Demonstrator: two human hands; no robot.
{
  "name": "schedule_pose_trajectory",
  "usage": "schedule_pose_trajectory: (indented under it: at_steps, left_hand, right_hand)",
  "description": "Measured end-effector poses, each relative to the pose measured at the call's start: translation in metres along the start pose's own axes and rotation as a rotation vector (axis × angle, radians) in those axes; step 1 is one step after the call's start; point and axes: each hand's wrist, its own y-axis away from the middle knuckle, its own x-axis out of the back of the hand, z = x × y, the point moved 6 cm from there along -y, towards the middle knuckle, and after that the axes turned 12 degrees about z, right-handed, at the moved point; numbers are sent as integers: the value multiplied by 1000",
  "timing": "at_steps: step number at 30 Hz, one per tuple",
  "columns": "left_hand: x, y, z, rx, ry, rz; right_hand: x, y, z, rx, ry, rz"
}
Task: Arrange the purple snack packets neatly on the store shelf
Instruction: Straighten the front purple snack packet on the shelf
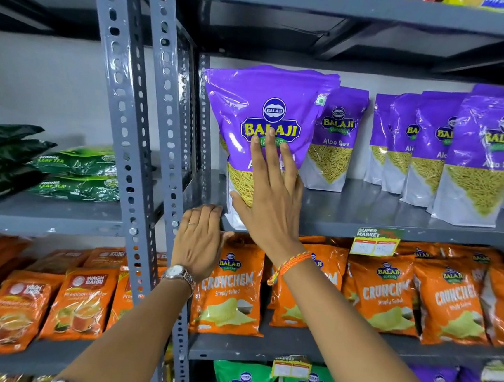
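Observation:
A purple Balaji Aloo Sev packet [269,113] stands upright at the left front corner of the grey shelf [364,213]. My right hand [271,198] lies flat against its front, fingers spread and pointing up. My left hand [199,241] rests on the shelf's front edge just left of the packet's base, fingers curled over the edge, holding nothing. Another purple packet [336,140] stands behind and to the right. Several more purple packets [479,156] stand in an overlapping row at the far right of the same shelf.
A grey perforated upright [159,121] stands just left of the packet. Orange Crunchem packets [385,294] fill the shelf below, with a price tag [376,241] on the edge. Green tea packs [75,172] and orange tea packets [79,303] sit in the left rack.

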Motion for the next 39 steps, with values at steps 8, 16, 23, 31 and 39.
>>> schedule_pose_trajectory:
  at_steps: [8, 16, 23, 31, 39]
  left_hand:
    - [3, -1, 1, 12, -4, -75]
    - [2, -2, 2, -11, -33, -22]
    - [1, -1, 1, -23, -26, -1]
    - [4, -1, 1, 8, 31, -23]
    - [4, -1, 1, -8, 17, 13]
  right_hand:
    - [-5, -10, 3, -15, -1, -34]
    - [-21, -22, 5, -28, 23, -87]
    - [-33, -26, 4, -12, 49, -103]
    - [-43, -29, 5, -11, 61, -122]
    - [-53, -29, 8, -5, 69, -127]
